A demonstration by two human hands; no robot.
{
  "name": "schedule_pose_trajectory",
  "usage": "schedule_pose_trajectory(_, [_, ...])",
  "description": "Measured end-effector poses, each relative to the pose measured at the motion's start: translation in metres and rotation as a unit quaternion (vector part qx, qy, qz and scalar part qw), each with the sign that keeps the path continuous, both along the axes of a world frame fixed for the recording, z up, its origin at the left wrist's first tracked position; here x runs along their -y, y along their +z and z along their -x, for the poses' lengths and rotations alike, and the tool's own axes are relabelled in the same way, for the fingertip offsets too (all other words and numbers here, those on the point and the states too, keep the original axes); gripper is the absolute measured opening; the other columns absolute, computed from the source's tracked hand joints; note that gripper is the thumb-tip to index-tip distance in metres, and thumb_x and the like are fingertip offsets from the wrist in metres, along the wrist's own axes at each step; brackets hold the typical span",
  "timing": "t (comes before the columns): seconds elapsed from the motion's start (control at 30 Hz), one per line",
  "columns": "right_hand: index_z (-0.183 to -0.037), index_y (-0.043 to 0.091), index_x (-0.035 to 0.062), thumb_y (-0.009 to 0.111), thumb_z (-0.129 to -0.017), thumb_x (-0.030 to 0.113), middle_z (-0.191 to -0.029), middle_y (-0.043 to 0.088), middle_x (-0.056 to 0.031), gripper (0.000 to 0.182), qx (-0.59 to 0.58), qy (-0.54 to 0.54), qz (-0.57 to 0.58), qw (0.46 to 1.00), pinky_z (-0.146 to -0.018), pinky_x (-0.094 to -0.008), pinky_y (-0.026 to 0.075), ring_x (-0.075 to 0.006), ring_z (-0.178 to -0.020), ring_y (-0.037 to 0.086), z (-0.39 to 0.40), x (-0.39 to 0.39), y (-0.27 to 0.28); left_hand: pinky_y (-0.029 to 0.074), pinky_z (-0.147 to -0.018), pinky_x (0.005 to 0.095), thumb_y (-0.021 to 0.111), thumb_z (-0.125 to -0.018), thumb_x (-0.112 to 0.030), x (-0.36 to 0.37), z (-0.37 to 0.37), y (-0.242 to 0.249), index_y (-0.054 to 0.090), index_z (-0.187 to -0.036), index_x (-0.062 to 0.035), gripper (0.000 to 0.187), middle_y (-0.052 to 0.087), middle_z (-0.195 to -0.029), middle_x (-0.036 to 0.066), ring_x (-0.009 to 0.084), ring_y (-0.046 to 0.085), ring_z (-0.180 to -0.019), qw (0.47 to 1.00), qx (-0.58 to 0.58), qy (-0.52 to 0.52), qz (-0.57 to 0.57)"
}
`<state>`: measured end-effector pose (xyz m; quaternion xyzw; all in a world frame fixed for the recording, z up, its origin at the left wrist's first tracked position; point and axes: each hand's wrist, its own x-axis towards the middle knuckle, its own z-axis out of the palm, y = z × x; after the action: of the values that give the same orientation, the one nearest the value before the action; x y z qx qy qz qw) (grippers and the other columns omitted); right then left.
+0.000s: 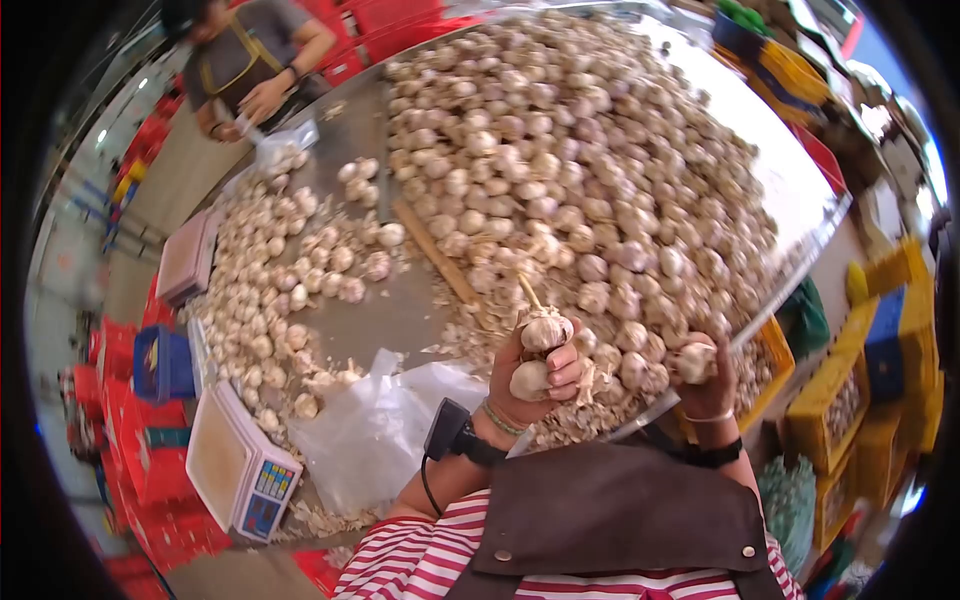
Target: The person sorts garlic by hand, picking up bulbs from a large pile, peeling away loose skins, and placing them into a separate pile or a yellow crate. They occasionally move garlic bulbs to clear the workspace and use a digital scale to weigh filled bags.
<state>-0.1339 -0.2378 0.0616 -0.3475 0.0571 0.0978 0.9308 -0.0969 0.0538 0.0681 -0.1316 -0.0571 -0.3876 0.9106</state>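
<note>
Left fingers (566, 374): closed around two bulbs, a purple-white garlic bulb with a long dry stem (546, 332) above and a pale rounded garlic bulb (530, 381) below.
Right fingers (722, 368): curled around a papery white garlic bulb (695, 362), to the right of the left fingers.
Yellow plastic crate (783, 350): just right of the right fingers, below the table edge; holds loose garlic-coloured matter, too small to identify.
Stacked yellow plastic crates (808, 434): well to the right of the right fingers; at least one is filled with pale, garlic-like pieces.
Crumpled clear plastic bag (375, 425): left of the left fingers, on the table; contents cannot be determined.
Square blue plastic bin (163, 365): far left of the left fingers; contents unclear.
Grey metal table (390, 318): carries a large heap of whole garlic bulbs (560, 140) beyond both sets of fingers, and a looser spread of garlic bulbs (255, 240) beyond and left. A flat wooden strip (435, 250) lies at the heap's near-left border, among dry skins.
White electronic scale with blue keypad (225, 455): left of the left fingers, at the table's edge.
Room: far beyond the left fingers, a co-worker in a grey top (245, 65) handles a small clear plastic bag (290, 140); red plastic crates (405, 20) stand behind the table.
</note>
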Motion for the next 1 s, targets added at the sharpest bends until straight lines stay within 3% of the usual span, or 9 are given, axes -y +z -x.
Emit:
schedule_pose_trajectory(0.1, [-0.11,0.059,-0.0022,0.056,-0.092,0.047,-0.103,0.064,-0.0124,0.052,0.133,0.073,0.103,0.983,-0.07,-0.0311,0.055,-0.0192,-0.087,0.066,0.024,-0.018,0.023,0.042,-0.058,0.0313,0.04,-0.097,-0.056,0.032,0.017,0.015,0.052,-0.125,-0.002,0.062,0.06,-0.077,0.007,0.0179,0.054,-0.075,0.994,-0.032,-0.082,-0.058])
schedule_pose_trajectory(0.23, [-0.134,0.047,0.0003,0.059,-0.095,0.034,-0.117,0.059,-0.0162,0.053,0.006,0.121,0.141,0.983,-0.082,-0.0318,0.053,-0.0199,-0.096,0.063,0.051,-0.022,0.045,0.045,-0.056,0.0331,0.029,-0.096,-0.064,0.067,0.033,0.029,0.058,-0.11,-0.0019,0.069,0.062,-0.074,0.01,0.0203,0.055,-0.062,0.929,0.095,-0.112,-0.338])
schedule_pose_trajectory(0.3, [-0.142,0.039,0.0042,0.054,-0.095,0.048,-0.126,0.055,-0.0132,0.066,0.02,0.131,0.087,0.987,-0.084,-0.0331,0.054,-0.0194,-0.1,0.063,0.068,-0.021,0.038,0.049,-0.064,0.0344,0.053,-0.097,-0.041,0.082,0.044,0.047,0.061,-0.098,-0.0027,0.04,0.063,-0.085,0.01,0.0228,0.058,-0.067,0.714,0.386,0.043,-0.583])
schedule_pose_trajectory(0.33, [-0.142,0.039,0.0052,0.051,-0.094,0.052,-0.127,0.055,-0.0123,0.068,-0.03,0.125,0.004,0.992,-0.084,-0.0345,0.054,-0.0197,-0.102,0.062,0.072,-0.027,0.037,0.048,-0.07,0.0361,0.063,-0.092,-0.027,0.093,0.038,0.049,0.062,-0.096,-0.0017,0.026,0.062,-0.088,0.01,0.024,0.06,-0.079,0.521,0.582,0.258,-0.569])
schedule_pose_trajectory(0.37, [-0.142,0.039,0.0063,0.048,-0.094,0.056,-0.128,0.055,-0.0115,0.07,-0.077,0.119,-0.079,0.987,-0.083,-0.0358,0.054,-0.0199,-0.103,0.062,0.077,-0.029,0.036,0.048,-0.07,0.0361,0.063,-0.092,-0.027,0.101,0.039,0.05,0.062,-0.096,-0.0017,0.026,0.062,-0.088,0.01,0.024,0.06,-0.079,0.524,0.588,0.252,-0.563])
schedule_pose_trajectory(0.47, [-0.137,0.042,0.0063,0.044,-0.093,0.061,-0.116,0.06,-0.0122,0.07,-0.078,0.122,-0.094,0.985,-0.069,-0.0336,0.059,-0.0195,-0.091,0.067,0.088,-0.007,0.013,0.043,-0.088,0.0412,0.066,-0.087,-0.03,0.124,0.047,0.046,0.06,-0.108,-0.0019,0.035,0.057,-0.109,0.016,0.0329,0.055,-0.101,0.353,0.69,0.248,-0.581])
schedule_pose_trajectory(0.63, [-0.133,0.046,0.0073,0.042,-0.097,0.054,-0.106,0.063,-0.0151,0.059,-0.075,0.13,-0.224,0.963,-0.053,-0.0305,0.059,-0.0211,-0.074,0.069,0.088,0.029,-0.012,0.036,-0.1,0.0432,0.065,-0.087,-0.037,0.159,0.039,0.025,0.044,-0.131,-0.0019,0.06,0.044,-0.133,0.019,0.0367,0.045,-0.119,0.365,0.716,0.222,-0.552])
schedule_pose_trajectory(0.83, [-0.126,0.049,0.0072,0.047,-0.094,0.055,-0.118,0.056,-0.022,0.058,-0.233,-0.154,-0.314,0.907,-0.047,-0.0287,0.056,-0.0204,-0.072,0.063,0.099,0.101,-0.066,0.043,-0.095,0.0431,0.068,-0.084,-0.021,0.16,-0.029,-0.005,0.06,-0.113,-0.0053,0.033,0.06,-0.113,0.016,0.0328,0.055,-0.108,0.286,0.684,0.242,-0.626])
schedule_pose_trajectory(1.0, [-0.128,0.05,0.0099,0.038,-0.094,0.059,-0.134,0.049,-0.0155,0.062,-0.263,-0.533,-0.17,0.786,-0.081,-0.046,0.055,-0.0332,-0.104,0.059,0.111,0.236,-0.148,0.043,-0.096,0.0434,0.067,-0.083,-0.017,0.174,-0.124,-0.03,0.06,-0.114,-0.007,0.034,0.062,-0.11,0.016,0.0339,0.056,-0.106,0.17,0.637,0.261,-0.705])
